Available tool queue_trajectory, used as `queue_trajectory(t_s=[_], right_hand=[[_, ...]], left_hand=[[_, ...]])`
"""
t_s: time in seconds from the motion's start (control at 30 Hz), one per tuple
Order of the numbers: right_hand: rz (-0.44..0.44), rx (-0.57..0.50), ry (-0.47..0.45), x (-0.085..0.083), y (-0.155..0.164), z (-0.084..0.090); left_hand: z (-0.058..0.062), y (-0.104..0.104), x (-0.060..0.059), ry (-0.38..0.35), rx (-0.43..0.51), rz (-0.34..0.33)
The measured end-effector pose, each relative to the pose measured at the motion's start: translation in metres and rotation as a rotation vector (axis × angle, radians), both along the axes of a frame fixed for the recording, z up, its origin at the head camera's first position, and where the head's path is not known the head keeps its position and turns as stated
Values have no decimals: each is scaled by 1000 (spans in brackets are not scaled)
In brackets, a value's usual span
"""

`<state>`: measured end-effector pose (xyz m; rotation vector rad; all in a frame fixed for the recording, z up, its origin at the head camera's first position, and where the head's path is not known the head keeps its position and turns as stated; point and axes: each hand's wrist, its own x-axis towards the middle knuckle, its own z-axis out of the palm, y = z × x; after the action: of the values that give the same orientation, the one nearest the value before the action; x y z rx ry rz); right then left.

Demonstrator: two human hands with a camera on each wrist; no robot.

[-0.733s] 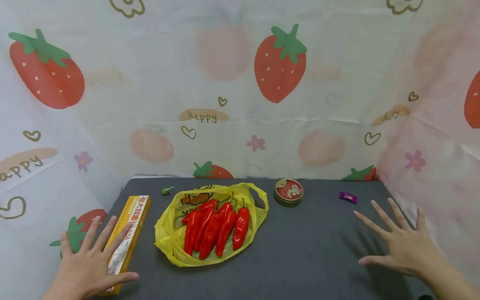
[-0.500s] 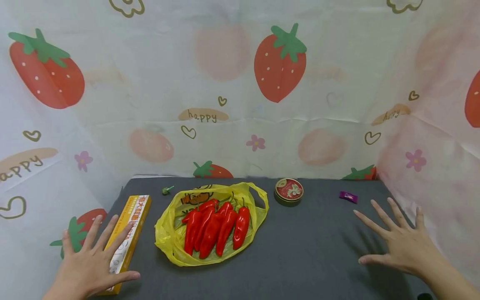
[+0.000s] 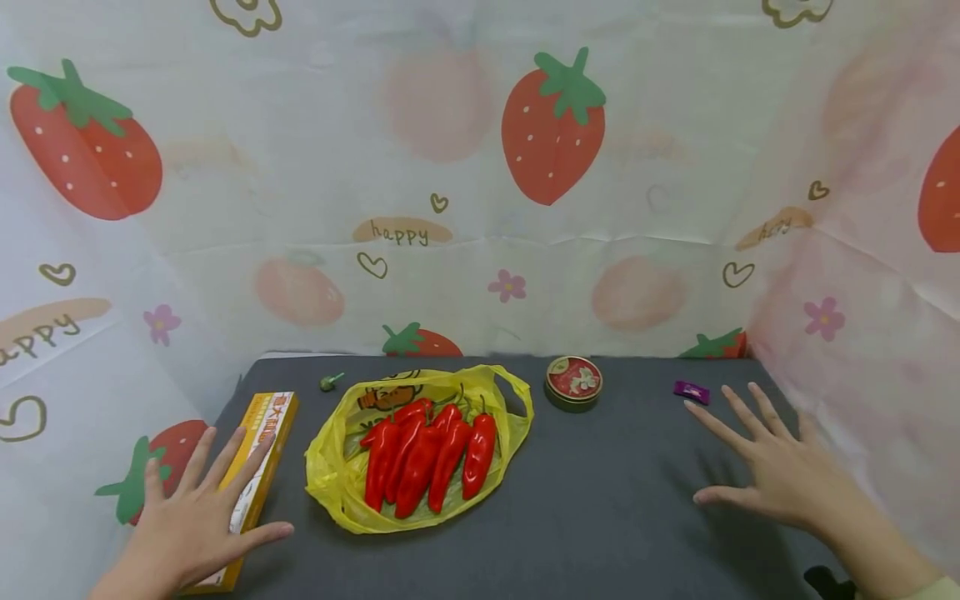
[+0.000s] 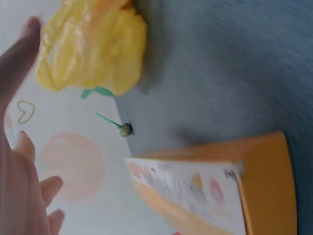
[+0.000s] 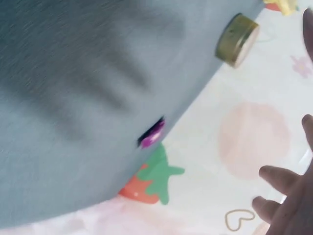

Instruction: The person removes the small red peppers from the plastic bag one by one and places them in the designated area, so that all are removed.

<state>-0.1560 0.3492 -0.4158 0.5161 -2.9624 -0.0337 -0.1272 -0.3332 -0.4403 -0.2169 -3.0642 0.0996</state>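
Note:
My left hand (image 3: 197, 512) is spread flat with straight fingers over the near end of a long yellow box (image 3: 267, 429); I cannot tell whether it touches. In the left wrist view the hand (image 4: 19, 147) shows at the left edge, apart from the box (image 4: 220, 191). My right hand (image 3: 761, 467) hovers open over the grey table (image 3: 615, 508), fingers pointing at a purple candy (image 3: 691, 390). Several red peppers (image 3: 423, 454) lie on a yellow plastic bag (image 3: 337, 479) in the middle. Neither hand holds anything.
A round red-lidded tin (image 3: 573, 382) stands behind the bag, seen also as the tin (image 5: 237, 33) near the candy (image 5: 152, 133). A small green-stemmed item (image 3: 327, 382) lies at the back left. Strawberry-print cloth walls (image 3: 480, 208) close in three sides.
Both hands have drifted slightly inward and forward: the left a little right along the box, the right a little left toward the purple candy. Nothing was grasped.

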Motion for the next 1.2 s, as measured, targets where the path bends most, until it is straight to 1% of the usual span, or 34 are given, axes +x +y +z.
queue_trajectory(t_s=[0.1,0.23,0.3,0.37,0.43,0.57,0.67,0.7,0.77,0.93,0.97,1.1,1.2], right_hand=[[59,-111,2,-4,-8,3],[116,-218,17,-9,-20,3],[120,-257,16,-12,-28,2],[130,-280,35,-15,-36,0],[143,-303,52,-18,-44,-1],[167,-343,68,-23,-61,-4],[173,-378,83,-27,-73,-4],[175,-388,90,-28,-78,-4],[173,-411,97,-30,-86,-4],[197,-451,86,-37,-108,-8],[204,-457,81,-39,-112,-9],[240,-506,63,-48,-130,-12],[268,-540,47,-54,-142,-13]], left_hand=[[3,9,-6,-14,92,8],[6,22,-12,-27,158,11],[6,28,-14,-26,180,16],[7,35,-17,-31,224,30],[7,41,-20,-33,289,44],[7,53,-27,-35,479,82],[5,61,-34,-30,599,117],[4,63,-35,-32,625,132],[1,67,-38,-7,663,133],[-8,72,-40,78,729,96],[-9,72,-40,80,748,99],[-13,71,-41,51,844,141],[-14,72,-41,35,916,151]])
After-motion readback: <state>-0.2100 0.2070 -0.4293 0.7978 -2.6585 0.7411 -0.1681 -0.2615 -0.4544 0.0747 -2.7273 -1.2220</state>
